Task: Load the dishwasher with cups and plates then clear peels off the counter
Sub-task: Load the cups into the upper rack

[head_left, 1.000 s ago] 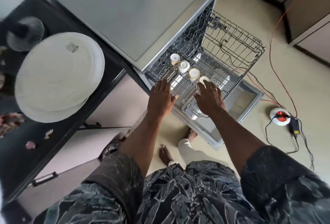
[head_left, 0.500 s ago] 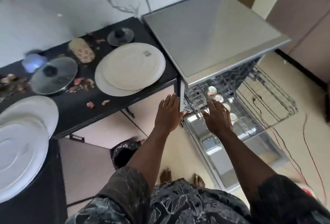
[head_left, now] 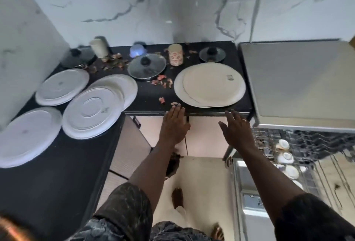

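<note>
Head view of the loading task, part-way through. Both hands are empty with fingers spread: the left hand (head_left: 173, 123) has its fingertips at the front edge of the black bench (head_left: 149, 104), and the right hand (head_left: 237, 129) hovers just below that edge, beside the dishwasher (head_left: 295, 79). Neither hand grips anything.

Done, as far as shown: several small cups (head_left: 286, 157) sit in a row in the pulled-out rack (head_left: 326, 167) at lower right. No plate is visible in the rack.

Left: a pair of large cream plates (head_left: 209, 85) lies stacked on the bench just ahead of the hands, nearest the dishwasher. Four more white plates (head_left: 92, 112) lie on the left part of the bench, some overlapping. Two tall cups, one patterned (head_left: 175, 57) and one plain (head_left: 98, 47), stand at the back by the wall. Pinkish peels (head_left: 163, 81) are scattered between the glass lids (head_left: 147, 67) and the plates, none yet cleared.

Judgement: the cup stage is largely complete, the plate stage has not begun, and the cream plates are the likely next pick.
</note>
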`<move>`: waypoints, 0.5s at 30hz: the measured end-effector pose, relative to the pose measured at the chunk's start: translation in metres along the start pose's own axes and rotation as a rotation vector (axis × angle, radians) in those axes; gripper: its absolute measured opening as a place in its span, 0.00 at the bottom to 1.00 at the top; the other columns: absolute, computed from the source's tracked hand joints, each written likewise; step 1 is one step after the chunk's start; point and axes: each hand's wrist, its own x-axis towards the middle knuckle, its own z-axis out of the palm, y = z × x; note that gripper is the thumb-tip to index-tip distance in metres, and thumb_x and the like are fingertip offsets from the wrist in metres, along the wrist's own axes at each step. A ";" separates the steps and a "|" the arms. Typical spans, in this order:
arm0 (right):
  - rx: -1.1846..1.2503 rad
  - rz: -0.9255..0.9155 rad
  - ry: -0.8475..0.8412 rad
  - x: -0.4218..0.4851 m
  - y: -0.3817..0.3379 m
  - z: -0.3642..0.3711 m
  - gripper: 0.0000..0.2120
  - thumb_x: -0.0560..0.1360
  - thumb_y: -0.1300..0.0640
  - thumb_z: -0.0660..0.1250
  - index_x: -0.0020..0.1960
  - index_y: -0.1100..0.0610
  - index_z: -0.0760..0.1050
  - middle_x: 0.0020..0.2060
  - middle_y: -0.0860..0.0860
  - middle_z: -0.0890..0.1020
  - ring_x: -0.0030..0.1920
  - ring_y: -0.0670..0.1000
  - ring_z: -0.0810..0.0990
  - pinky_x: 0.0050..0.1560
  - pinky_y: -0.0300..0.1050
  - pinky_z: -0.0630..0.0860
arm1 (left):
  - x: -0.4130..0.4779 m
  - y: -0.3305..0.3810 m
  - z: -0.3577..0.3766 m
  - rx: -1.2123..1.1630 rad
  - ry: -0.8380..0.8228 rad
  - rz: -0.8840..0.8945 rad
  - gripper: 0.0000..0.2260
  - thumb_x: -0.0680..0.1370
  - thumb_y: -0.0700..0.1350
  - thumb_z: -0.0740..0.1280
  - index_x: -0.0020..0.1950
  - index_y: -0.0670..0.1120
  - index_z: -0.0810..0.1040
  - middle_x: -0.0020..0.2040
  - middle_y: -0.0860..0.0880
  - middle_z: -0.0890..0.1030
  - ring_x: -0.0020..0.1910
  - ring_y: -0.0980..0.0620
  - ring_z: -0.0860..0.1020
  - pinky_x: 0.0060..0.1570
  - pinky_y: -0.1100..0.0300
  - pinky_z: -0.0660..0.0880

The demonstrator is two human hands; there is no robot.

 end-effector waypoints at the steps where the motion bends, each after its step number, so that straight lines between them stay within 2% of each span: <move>1: 0.005 -0.016 -0.007 0.009 -0.012 0.000 0.26 0.80 0.47 0.64 0.72 0.61 0.72 0.70 0.62 0.73 0.71 0.65 0.71 0.70 0.62 0.68 | 0.003 -0.011 -0.007 -0.001 0.009 -0.025 0.31 0.81 0.57 0.60 0.80 0.45 0.58 0.81 0.46 0.55 0.80 0.47 0.51 0.78 0.48 0.51; 5: 0.010 -0.111 -0.040 0.048 -0.066 0.007 0.27 0.81 0.46 0.64 0.75 0.58 0.68 0.75 0.58 0.68 0.76 0.61 0.65 0.74 0.59 0.62 | 0.015 -0.058 -0.023 0.007 0.032 -0.099 0.32 0.81 0.59 0.59 0.81 0.46 0.55 0.81 0.47 0.55 0.80 0.46 0.52 0.78 0.46 0.51; 10: -0.016 -0.195 -0.064 0.103 -0.123 0.028 0.26 0.82 0.46 0.61 0.77 0.56 0.66 0.77 0.58 0.66 0.77 0.61 0.63 0.74 0.59 0.62 | 0.050 -0.112 -0.028 -0.007 0.053 -0.149 0.32 0.81 0.60 0.60 0.79 0.45 0.59 0.81 0.46 0.57 0.80 0.46 0.52 0.78 0.47 0.52; 15: -0.011 -0.181 -0.054 0.163 -0.171 0.055 0.26 0.82 0.46 0.62 0.76 0.56 0.67 0.76 0.58 0.67 0.76 0.61 0.64 0.72 0.59 0.64 | 0.095 -0.169 -0.037 -0.034 0.052 -0.182 0.31 0.81 0.60 0.59 0.79 0.44 0.60 0.81 0.45 0.57 0.80 0.46 0.54 0.76 0.48 0.53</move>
